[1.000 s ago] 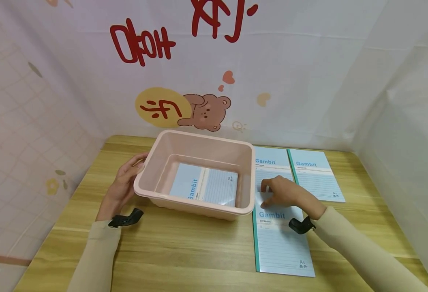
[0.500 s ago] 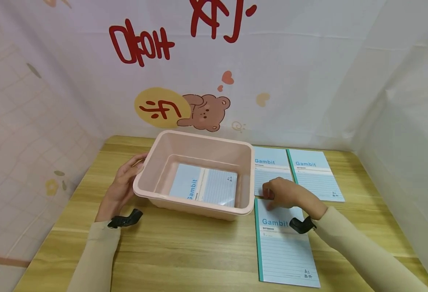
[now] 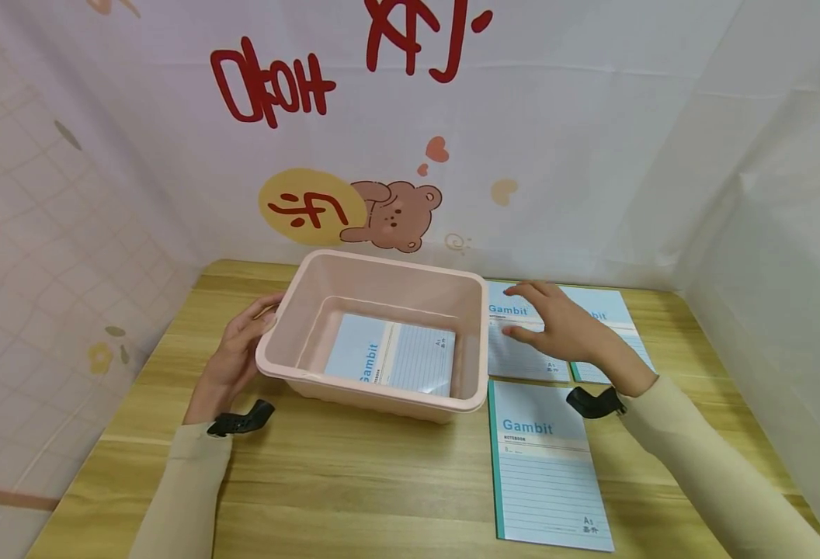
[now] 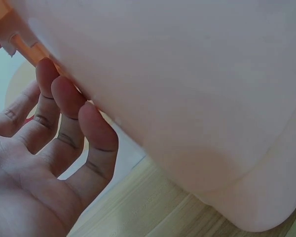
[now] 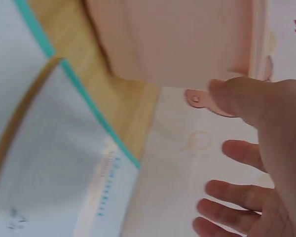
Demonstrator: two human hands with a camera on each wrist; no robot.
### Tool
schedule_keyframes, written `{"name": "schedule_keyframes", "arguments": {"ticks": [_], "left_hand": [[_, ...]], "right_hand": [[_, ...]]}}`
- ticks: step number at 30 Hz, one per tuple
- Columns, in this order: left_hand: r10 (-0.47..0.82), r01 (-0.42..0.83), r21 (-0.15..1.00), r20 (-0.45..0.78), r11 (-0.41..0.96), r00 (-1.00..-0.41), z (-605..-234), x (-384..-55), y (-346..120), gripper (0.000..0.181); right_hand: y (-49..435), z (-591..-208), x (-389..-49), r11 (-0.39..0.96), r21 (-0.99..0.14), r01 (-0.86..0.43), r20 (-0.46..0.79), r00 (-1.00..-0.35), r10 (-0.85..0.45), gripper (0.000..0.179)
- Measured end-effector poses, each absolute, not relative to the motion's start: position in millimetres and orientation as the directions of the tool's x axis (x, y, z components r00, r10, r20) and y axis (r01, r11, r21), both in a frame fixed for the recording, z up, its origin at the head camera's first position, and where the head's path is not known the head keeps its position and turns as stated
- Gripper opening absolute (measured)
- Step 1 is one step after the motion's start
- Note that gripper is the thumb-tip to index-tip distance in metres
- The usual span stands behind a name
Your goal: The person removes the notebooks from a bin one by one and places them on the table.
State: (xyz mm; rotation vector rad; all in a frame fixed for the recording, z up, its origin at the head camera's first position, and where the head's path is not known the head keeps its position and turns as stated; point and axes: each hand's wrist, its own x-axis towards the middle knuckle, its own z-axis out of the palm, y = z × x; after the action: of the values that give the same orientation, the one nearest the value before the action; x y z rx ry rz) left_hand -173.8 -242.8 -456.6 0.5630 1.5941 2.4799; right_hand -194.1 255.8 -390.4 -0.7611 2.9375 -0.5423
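My left hand (image 3: pixel 238 345) holds the left rim of a pale pink plastic basin (image 3: pixel 375 398). In the left wrist view its curled fingertips (image 4: pixel 96 121) press under the rim. A notebook (image 3: pixel 399 353) with a blue-and-white "Gambit" cover lies flat inside the basin. My right hand (image 3: pixel 557 322) is over the two back notebooks, fingers spread and thumb apart, with nothing between them. It partly covers the inner back notebook (image 3: pixel 522 353) and the far right notebook (image 3: pixel 623 322). Closer to me lies a front notebook (image 3: pixel 546 473), its green spine facing left.
All of this stands on a wood-grain table (image 3: pixel 354 481). A white printed curtain (image 3: pixel 578 155) with red characters and a cartoon bear hangs right behind the table's back edge. Dark straps with small black mounts sit at both wrists.
The front notebook has slid slightly toward me, leaving a narrow gap from the inner back one. My right hand has lifted off it and moved toward the back. My left hand stays put.
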Motion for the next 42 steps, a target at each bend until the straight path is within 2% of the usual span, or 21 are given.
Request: {"name": "schedule_keyframes", "arguments": {"ticks": [8,15,26,33,42], "left_hand": [[0.31,0.093,0.9,0.242,-0.427,-0.92,-455.2,-174.4,-241.9,0.033],[0.307,0.092,0.897,0.242,-0.432,-0.92,-457.8,-176.7,-242.5,0.034],[0.314,0.094,0.896,0.248,-0.435,-0.917,-459.1,-177.1,-242.5,0.034],[0.314,0.095,0.901,0.245,-0.424,-0.917,-459.4,-177.5,-241.5,0.035],[0.315,0.087,0.902,0.235,-0.422,-0.92,-459.9,-175.7,-242.5,0.036]], "right_hand": [[240.8,-361.6,-201.9,0.774,-0.361,-0.52,0.164,-0.853,-0.496,0.071],[213.6,-337.8,-205.9,0.749,-0.336,-0.571,0.17,-0.819,-0.548,0.079],[159.2,-310.4,-213.9,0.65,-0.271,-0.71,0.263,-0.705,-0.659,0.084],[126.0,-301.4,-224.6,0.611,-0.204,-0.764,0.259,-0.645,-0.72,0.084],[80.2,-316.1,-235.0,0.559,-0.154,-0.815,0.159,-0.579,-0.8,0.083]]}}
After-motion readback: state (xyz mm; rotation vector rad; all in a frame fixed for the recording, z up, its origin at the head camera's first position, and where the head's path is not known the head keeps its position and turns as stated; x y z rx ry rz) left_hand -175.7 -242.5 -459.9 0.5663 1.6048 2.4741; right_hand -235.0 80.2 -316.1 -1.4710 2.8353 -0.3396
